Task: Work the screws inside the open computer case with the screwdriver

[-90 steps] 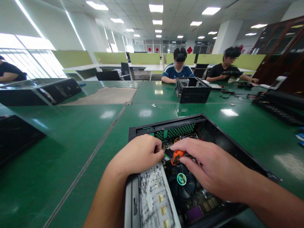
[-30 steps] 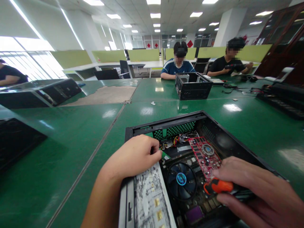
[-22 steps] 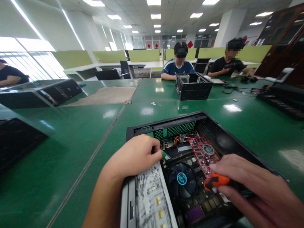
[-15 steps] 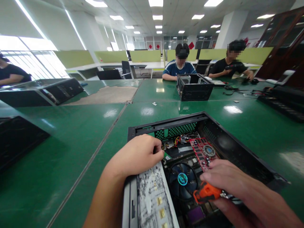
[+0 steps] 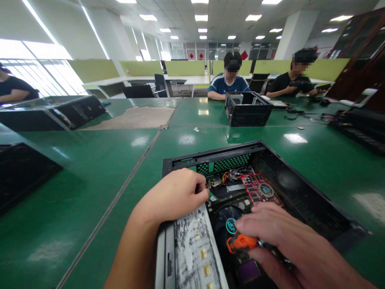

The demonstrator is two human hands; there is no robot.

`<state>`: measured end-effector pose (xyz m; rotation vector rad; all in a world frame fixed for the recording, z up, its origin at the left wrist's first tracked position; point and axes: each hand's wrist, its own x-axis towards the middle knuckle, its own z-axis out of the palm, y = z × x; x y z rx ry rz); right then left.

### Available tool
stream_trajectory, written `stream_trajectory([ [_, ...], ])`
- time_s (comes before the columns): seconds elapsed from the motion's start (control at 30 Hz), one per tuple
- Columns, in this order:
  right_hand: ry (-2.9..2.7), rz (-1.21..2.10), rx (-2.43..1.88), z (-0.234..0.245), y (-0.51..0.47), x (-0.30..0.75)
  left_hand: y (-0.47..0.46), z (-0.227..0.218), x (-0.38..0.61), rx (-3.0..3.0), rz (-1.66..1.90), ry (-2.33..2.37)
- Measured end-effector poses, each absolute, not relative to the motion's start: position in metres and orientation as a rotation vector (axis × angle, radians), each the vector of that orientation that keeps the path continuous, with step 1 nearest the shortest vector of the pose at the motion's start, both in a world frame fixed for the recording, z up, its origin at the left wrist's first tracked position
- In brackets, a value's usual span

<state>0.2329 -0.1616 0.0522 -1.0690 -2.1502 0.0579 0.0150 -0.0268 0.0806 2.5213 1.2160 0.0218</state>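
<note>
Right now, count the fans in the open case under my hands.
2: the large dark fan, partly covered by the right hand, and the small fan on the red card. More may be hidden beneath that hand.

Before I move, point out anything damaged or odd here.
Beyond and left of the open computer case, a ragged pale patch interrupts the green tabletop, as if peeled away. The case's silver panel looks blotched black.

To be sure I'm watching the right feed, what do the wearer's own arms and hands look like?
The left hand and right hand are ungloved, with no rings or watch showing. Both forearms are bare as far as seen; no sleeves, cables or markings show.
</note>
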Motion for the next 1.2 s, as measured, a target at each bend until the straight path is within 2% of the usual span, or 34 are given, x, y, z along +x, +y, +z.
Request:
stream_trajectory([
  [0.63, -2.149, 0.022, -1.027, 0.051, -0.161, 0.234, -0.027, 0.08, 0.016, 2.515, 0.005, 1.233],
  [0.83, -2.105, 0.188, -1.004, 0.052, -0.162, 0.234, -0.027, 0.082, 0.017, 2.518, -0.015, 1.243],
  [1.07, -2.069, -0.006, -1.123, 0.045, -0.169, 0.231, -0.028, 0.083, 0.016, 2.526, -0.006, 1.247],
  [1.2, -2.084, 0.011, -1.1, 0.056, -0.172, 0.238, -0.028, 0.081, 0.015, 2.532, 0.005, 1.243],
])
